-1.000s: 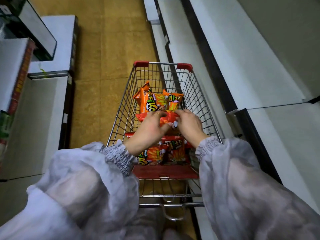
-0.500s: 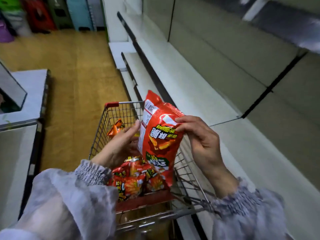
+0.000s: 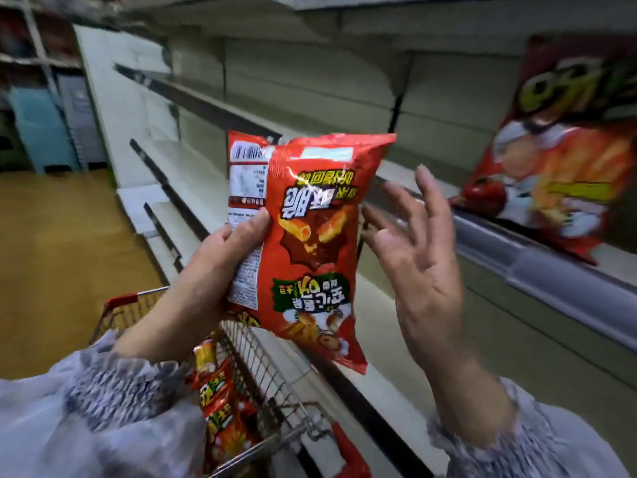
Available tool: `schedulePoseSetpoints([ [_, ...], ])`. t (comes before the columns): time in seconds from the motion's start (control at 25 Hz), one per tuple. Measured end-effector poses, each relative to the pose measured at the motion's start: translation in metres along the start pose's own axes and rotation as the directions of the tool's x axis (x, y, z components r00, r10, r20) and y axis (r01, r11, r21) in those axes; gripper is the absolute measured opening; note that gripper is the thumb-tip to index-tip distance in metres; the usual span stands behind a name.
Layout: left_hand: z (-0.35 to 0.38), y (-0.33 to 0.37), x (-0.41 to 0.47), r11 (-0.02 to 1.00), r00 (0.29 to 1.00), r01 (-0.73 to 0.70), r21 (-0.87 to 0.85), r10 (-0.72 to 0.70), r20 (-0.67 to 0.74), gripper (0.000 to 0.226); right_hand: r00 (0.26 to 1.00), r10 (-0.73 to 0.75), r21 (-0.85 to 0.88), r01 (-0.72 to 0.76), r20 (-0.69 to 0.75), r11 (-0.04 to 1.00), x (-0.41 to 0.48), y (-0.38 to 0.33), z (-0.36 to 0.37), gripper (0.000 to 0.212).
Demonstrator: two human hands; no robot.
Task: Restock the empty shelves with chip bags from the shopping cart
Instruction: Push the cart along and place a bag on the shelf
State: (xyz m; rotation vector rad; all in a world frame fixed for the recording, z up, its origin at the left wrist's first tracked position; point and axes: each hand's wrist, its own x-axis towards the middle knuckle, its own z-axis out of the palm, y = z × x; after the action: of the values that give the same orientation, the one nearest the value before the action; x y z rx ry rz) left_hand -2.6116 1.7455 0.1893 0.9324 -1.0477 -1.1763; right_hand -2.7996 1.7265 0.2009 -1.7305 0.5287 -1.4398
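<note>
My left hand [image 3: 210, 270] grips a red chip bag [image 3: 310, 236] by its left edge, thumb on the front, holding it upside down in front of the shelves. Beside the bag's right edge, my right hand [image 3: 417, 267] is spread with straight fingers and holds nothing. Below, the wire shopping cart [image 3: 275, 381] with red corners holds several more red and orange chip bags [image 3: 220, 408]. Another red chip bag [image 3: 558, 139] stands upright on the shelf [image 3: 537, 257] at the right.
Pale bare shelves [image 3: 213, 108] run along the right side of the aisle, upper and lower tiers. A wooden floor [image 3: 62, 253] stretches to the left. Blue and grey boxes [image 3: 51, 125] stand at the far left end.
The red bag has risen from above the cart up to shelf height. My left hand has taken hold of it, and my right hand has let go and spread open. The view swung up toward the shelves.
</note>
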Motion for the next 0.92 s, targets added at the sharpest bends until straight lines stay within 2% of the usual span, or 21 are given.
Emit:
schedulePoseSetpoints([
  [0.12, 0.042, 0.028, -0.015, 0.998, 0.999, -0.045, 0.047, 0.044, 0.026, 0.047, 0.995, 0.087, -0.192, -0.078, 0.043, 0.978, -0.016, -0.036, -0.011, 0.089],
  [0.24, 0.081, 0.048, -0.031, 0.998, 0.988, -0.06, 0.029, 0.055, 0.142, 0.027, 0.998, 0.057, -0.365, -0.061, -0.02, 0.929, -0.034, -0.067, -0.025, 0.095],
  [0.28, 0.092, 0.053, -0.038, 0.998, 0.977, -0.051, 0.03, 0.044, 0.209, 0.028, 0.998, 0.04, -0.377, -0.057, -0.053, 0.924, -0.04, -0.076, -0.033, 0.094],
  [0.36, 0.108, 0.061, -0.047, 0.999, 0.934, -0.025, 0.041, 0.009, 0.357, 0.039, 0.991, 0.036, -0.346, -0.077, -0.125, 0.935, -0.053, -0.095, -0.049, 0.094],
  [0.44, 0.125, 0.065, -0.043, 0.996, 0.853, -0.017, 0.082, -0.029, 0.521, 0.064, 0.976, 0.066, -0.265, -0.122, -0.208, 0.956, -0.067, -0.114, -0.066, 0.087],
  [0.48, 0.133, 0.065, -0.038, 0.994, 0.82, -0.014, 0.109, -0.051, 0.57, 0.068, 0.965, 0.087, -0.216, -0.143, -0.248, 0.966, -0.073, -0.123, -0.073, 0.08],
  [0.6, 0.161, 0.066, -0.02, 0.993, 0.728, 0.012, 0.122, -0.092, 0.679, 0.047, 0.93, 0.074, -0.19, -0.151, -0.361, 0.97, -0.083, -0.144, -0.086, 0.072],
  [0.68, 0.18, 0.063, -0.011, 0.992, 0.672, 0.021, 0.121, -0.104, 0.734, 0.045, 0.891, 0.048, -0.231, -0.169, -0.451, 0.958, -0.085, -0.15, -0.093, 0.074],
  [0.8, 0.198, 0.054, -0.003, 0.995, 0.614, 0.076, 0.07, -0.102, 0.783, 0.046, 0.84, 0.033, -0.244, -0.195, -0.541, 0.95, -0.089, -0.158, -0.099, 0.08],
  [0.92, 0.204, 0.04, 0.001, 0.974, 0.588, 0.223, -0.041, -0.101, 0.802, 0.034, 0.818, 0.059, -0.225, -0.226, -0.572, 0.948, -0.101, -0.164, -0.102, 0.09],
])
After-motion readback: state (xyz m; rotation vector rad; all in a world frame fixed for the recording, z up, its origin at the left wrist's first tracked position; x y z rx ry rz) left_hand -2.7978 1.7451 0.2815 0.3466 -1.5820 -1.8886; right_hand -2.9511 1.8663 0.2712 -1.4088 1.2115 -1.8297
